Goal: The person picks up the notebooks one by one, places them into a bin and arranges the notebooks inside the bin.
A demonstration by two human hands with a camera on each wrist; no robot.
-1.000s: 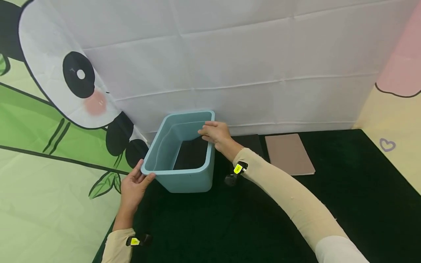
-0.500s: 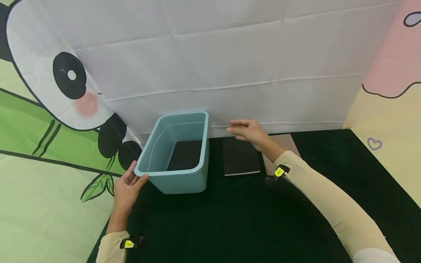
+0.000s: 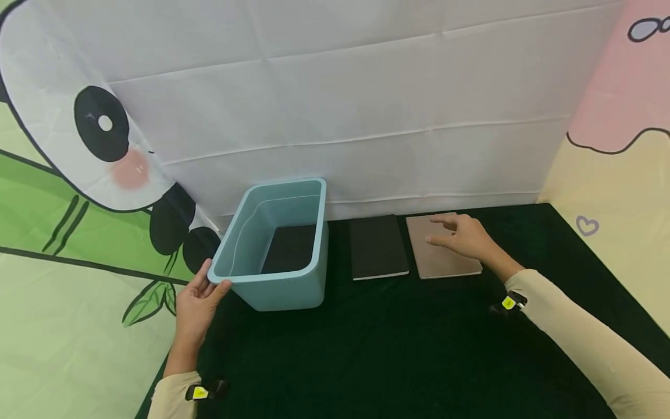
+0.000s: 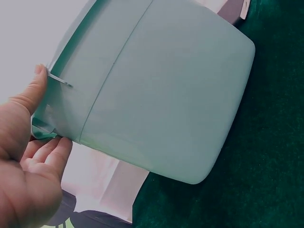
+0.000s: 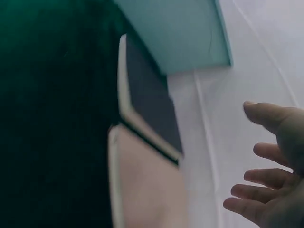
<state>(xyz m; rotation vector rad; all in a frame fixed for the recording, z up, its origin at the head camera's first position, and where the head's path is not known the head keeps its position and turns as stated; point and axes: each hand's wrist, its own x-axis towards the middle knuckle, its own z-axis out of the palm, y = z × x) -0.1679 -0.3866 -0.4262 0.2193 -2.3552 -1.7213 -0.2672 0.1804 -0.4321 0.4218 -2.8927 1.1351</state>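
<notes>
A light blue plastic bin [image 3: 287, 295] stands at the back left of the table, with a flat black surface showing at its bottom. My left hand [image 3: 195, 311] grips its near left corner, the thumb and fingers at the rim. In the left wrist view that hand [image 4: 28, 156] holds the edge of the bin [image 4: 161, 90]. My right hand [image 3: 463, 237] hovers above a pinkish-brown notebook [image 3: 439, 259], fingers spread and holding nothing. Between bin and brown notebook lies a black notebook [image 3: 378, 247]. The right wrist view shows this hand [image 5: 275, 166] apart from both notebooks.
A dark green cloth [image 3: 377, 349] covers the table. Behind it hangs a white sheet [image 3: 340, 99], close to the bin and the notebooks. Printed cartoon panels stand at the left [image 3: 63, 302] and right [image 3: 617, 233].
My right hand has left the bin's right rim and travelled right, past the black notebook to above the brown one. The left hand keeps its grip on the corner.
</notes>
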